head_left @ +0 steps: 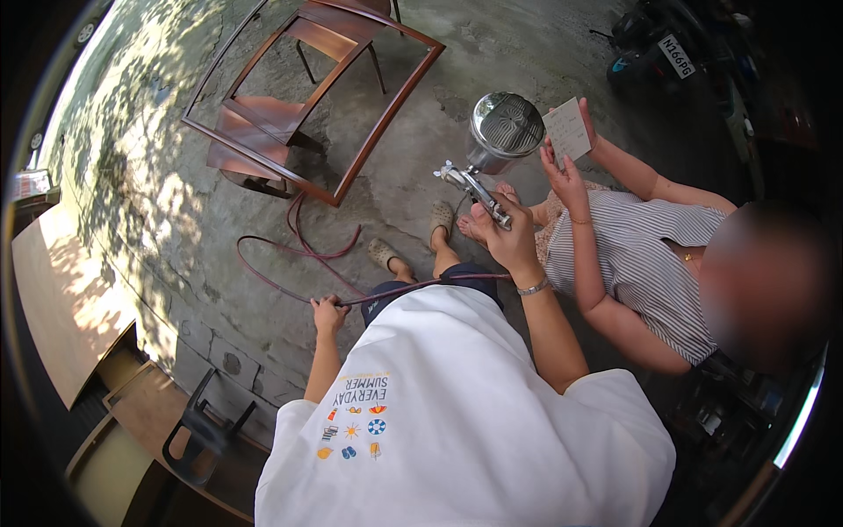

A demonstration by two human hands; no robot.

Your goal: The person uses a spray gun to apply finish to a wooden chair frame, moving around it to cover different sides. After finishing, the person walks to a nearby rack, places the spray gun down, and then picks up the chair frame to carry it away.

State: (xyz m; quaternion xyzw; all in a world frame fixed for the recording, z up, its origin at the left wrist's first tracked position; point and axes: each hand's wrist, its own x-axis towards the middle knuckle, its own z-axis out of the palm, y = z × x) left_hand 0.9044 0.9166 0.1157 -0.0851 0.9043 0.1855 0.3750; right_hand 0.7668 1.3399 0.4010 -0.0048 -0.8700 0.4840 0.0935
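Observation:
My right hand [507, 230] grips a silver spray gun [467, 182], which has a round metal cup [506, 132] on top. My left hand [327, 314] is closed on a dark red hose [280, 288], whose loops run over the concrete and across the front of my legs toward the right. Beside me on the right, a person in a striped top [619, 241] has both hands [566, 184] on a pale card [566, 127], held up close to the cup.
Wooden chairs with reddish frames [386, 118] stand ahead to the left on a sunlit, shaded concrete floor [202, 255]. A scooter [641, 53] is at upper right. Wooden boards [70, 307] and a black plastic chair [189, 439] are at lower left.

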